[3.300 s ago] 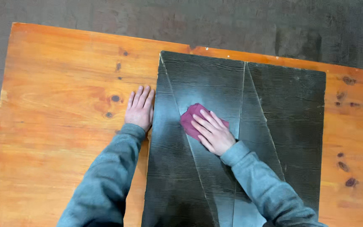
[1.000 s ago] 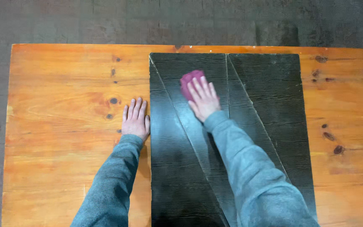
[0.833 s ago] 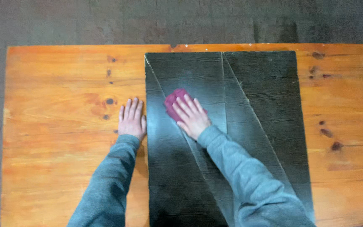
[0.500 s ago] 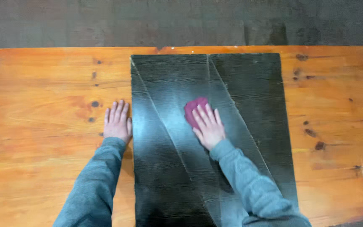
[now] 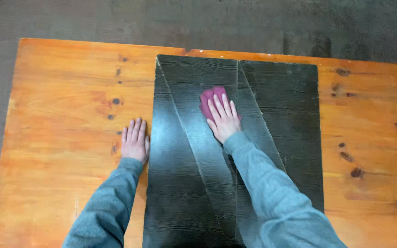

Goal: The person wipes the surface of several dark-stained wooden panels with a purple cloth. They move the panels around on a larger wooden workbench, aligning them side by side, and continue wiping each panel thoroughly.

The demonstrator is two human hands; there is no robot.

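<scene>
Grey concrete floor (image 5: 253,23) surrounds an orange knotty pine counter (image 5: 60,92), seen from above. Nearest, two grey sleeves run up from the bottom edge. On that counter lies a black, wood-grained panel (image 5: 281,138) with pale diagonal lines across it; it reaches from the near edge almost to the far one. The left hand (image 5: 135,141) lies flat and open on bare wood, fingers together, its edge just touching the panel's left side and holding nothing. Farther up, the right hand (image 5: 224,120) presses down with fingers spread on a maroon pad (image 5: 208,100), which sits on the panel's upper middle, just left of a vertical line; the pad is pinned under the fingers, not clutched. As a judgement: with the left hand only at the rim, a hard stroke could shove the panel sideways, and the pad could slip out from under flat fingers.
</scene>
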